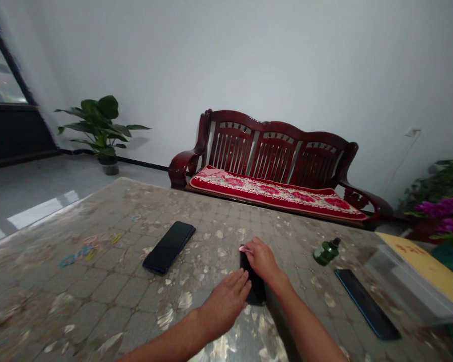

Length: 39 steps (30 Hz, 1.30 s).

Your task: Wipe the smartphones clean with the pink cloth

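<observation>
A black phone (254, 286) lies flat on the patterned table (98, 291) in front of me. My left hand (226, 299) rests against its left edge with fingers together and stretched flat, holding it steady. My right hand (261, 259) is over the phone's far end, fingers pinched on a small pink piece (243, 249), perhaps a cloth or tab; I cannot make out what it is.
A second black phone (169, 246) lies to the left, a third (366, 301) to the right. A small green bottle (325, 251) lies on its side. Coloured rubber bands (85, 250) sit far left, a clear plastic box (411, 284) at right. A wooden bench (275, 168) stands beyond.
</observation>
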Motion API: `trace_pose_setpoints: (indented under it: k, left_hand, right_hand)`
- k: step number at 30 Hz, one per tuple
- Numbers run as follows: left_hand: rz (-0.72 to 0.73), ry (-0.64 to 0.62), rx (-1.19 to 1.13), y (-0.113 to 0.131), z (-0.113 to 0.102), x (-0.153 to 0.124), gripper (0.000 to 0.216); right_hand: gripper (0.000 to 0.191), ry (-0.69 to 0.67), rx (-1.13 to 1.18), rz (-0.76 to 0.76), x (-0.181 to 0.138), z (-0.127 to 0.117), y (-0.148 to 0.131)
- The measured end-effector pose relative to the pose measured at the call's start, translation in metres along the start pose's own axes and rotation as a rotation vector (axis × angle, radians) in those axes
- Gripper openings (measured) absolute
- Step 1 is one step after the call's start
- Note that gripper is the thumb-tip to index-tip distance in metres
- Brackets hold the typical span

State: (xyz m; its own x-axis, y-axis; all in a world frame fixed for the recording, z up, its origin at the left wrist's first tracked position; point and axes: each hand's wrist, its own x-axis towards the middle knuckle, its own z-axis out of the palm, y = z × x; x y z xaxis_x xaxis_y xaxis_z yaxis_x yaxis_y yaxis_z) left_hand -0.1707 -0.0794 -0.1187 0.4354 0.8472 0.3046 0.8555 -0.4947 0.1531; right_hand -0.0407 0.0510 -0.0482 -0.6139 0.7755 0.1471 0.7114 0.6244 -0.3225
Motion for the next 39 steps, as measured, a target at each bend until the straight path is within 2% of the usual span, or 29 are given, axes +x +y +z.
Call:
trace_pose_setpoints:
  k: [4,11,18,24,26,33,39]
  left_hand:
    - [0.009,-0.005,0.003,0.001,-0.003,0.001,0.042]
    - [0.007,0.000,-0.014,0.001,-0.006,0.000,0.042]
    - [0.007,-0.005,-0.014,0.001,-0.004,0.001,0.042]
    - [0.009,-0.053,-0.005,0.002,-0.009,0.002,0.043]
    - [-0.001,-0.061,-0.020,0.002,-0.011,0.003,0.044]
    - [-0.016,-0.087,-0.035,0.004,-0.018,0.005,0.043]
    - [-0.020,-0.131,-0.025,0.006,-0.025,0.006,0.046]
  right_hand:
    - [0.022,-0.084,0.065,-0.102,-0.007,-0.003,0.004]
    - [0.024,-0.005,-0.056,0.063,0.006,-0.006,0.004]
    - [0.027,-0.066,0.078,-0.126,-0.015,-0.003,0.006]
    - [0.026,0.024,-0.074,0.052,-0.001,-0.008,0.014]
    - [0.026,0.028,-0.086,0.065,0.000,-0.009,0.015]
    - [0.025,-0.084,0.055,-0.124,-0.022,-0.010,0.018]
    - [0.026,0.017,-0.022,0.040,-0.011,-0.011,0.021]
